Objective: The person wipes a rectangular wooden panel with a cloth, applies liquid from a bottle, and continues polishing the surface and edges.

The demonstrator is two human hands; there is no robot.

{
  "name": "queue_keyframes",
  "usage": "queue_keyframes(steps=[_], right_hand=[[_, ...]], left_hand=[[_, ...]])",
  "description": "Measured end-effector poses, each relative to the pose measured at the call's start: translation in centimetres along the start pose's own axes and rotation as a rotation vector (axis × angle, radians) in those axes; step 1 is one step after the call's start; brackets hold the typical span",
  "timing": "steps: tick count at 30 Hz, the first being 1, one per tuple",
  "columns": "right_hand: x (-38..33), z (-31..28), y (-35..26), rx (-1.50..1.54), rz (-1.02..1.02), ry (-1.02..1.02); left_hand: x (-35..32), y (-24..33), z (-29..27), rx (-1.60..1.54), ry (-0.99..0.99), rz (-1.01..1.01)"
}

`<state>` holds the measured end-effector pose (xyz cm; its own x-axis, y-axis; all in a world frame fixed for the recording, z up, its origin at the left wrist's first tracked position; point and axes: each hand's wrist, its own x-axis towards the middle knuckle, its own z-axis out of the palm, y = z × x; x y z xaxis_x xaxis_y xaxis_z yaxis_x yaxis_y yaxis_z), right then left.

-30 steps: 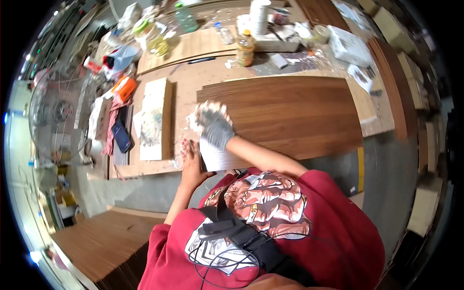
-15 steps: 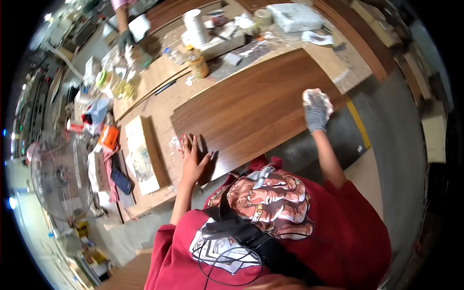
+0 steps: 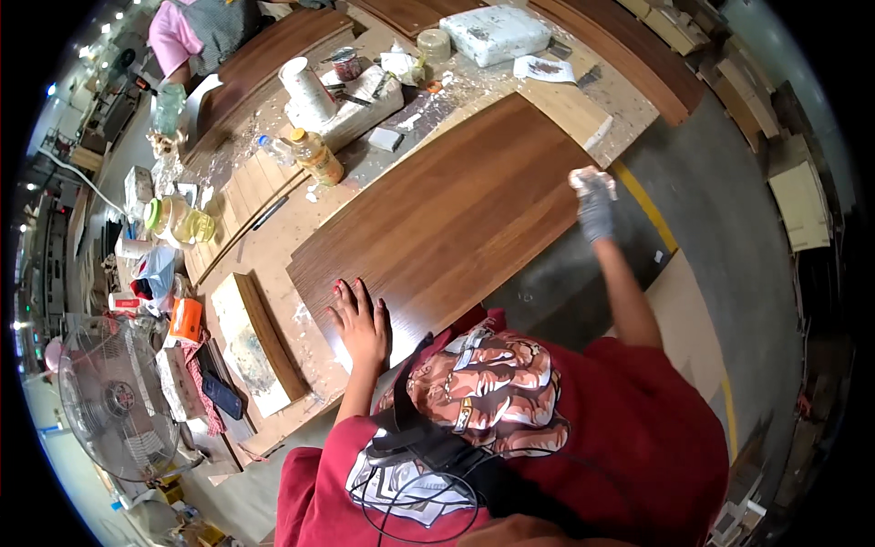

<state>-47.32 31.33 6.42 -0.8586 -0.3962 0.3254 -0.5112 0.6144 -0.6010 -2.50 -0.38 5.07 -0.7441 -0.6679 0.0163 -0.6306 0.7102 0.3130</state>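
Observation:
A brown wood-grain panel lies slantwise across the workbench in front of me. My bare left hand rests flat on its near left end, fingers spread. At the panel's far right end, my right hand wears a grey glove and is closed around a crumpled whitish rag. The rag is at the panel's corner, over or just past the edge; whether it touches the wood I cannot tell.
Behind the panel stand a yellowish bottle, a white roll and a white block-like bundle. Left lie a wood block, a jar and a phone. A caged fan is beside the bench. A co-worker stands at the far left.
My right hand with the rag has shifted from the panel's right end to its outer edge. My left hand lies further onto the panel, fingers spread. The view has shifted; the co-worker's position changed.

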Motion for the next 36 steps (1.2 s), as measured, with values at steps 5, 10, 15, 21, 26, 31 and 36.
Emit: queue_keyframes(steps=[5, 10, 15, 21, 26, 31, 36], right_hand=[[10.8, -3.4, 6.7, -0.084, 0.603, -0.46], [14.1, 3.6, 6.5, 0.127, 0.285, -0.505], [16.9, 12.2, 6.0, -0.592, -0.027, -0.316], [15.6, 21.2, -6.5, -0.629, -0.081, -0.297], [12.4, 23.4, -11.5, -0.624, -0.157, -0.233], [8.4, 24.5, -16.0, -0.479, -0.428, -0.227], [7.2, 25.9, -15.8, -0.417, -0.489, -0.191]], left_hand=[[-0.1, -1.7, -1.4, -0.133, -0.061, 0.012], [-0.1, -4.5, -10.7, -1.37, -0.381, -0.17], [-6.6, -14.6, -27.6, -1.995, 0.002, 0.901], [-12.4, -14.2, -32.3, -2.144, 0.469, 0.961], [-3.1, -6.2, -12.8, -1.885, -0.167, -0.387], [-3.1, -5.3, -4.4, -0.63, 0.009, -0.241], [-2.0, -2.3, -2.3, -0.2, 0.019, -0.06]])
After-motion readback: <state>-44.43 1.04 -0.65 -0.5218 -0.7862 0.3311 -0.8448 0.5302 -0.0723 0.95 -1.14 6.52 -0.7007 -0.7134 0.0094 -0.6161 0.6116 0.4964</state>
